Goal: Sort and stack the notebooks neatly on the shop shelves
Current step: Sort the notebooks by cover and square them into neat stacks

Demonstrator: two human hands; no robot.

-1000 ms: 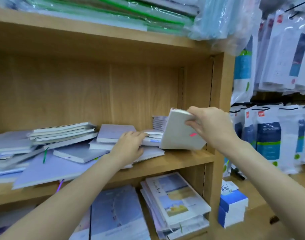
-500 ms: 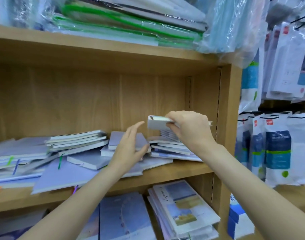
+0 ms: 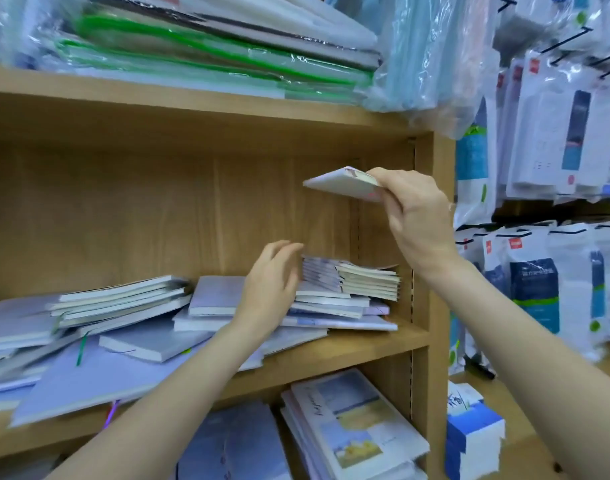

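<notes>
Wooden shop shelf: right hand has lifted a pinched white notebook toward one o'clock, freeing the stack beneath for the open left hand.

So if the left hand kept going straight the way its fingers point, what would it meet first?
Probably the small stack of notebooks at the shelf's right end: the left hand is open, fingertips pointing right, close beside it. Depth is unclear, so contact can't be ruled out.

White notebook held aloft, tilted, in the shelf bay.
Below, lavender notebooks lie in loose, uneven piles on the shelf.
</notes>
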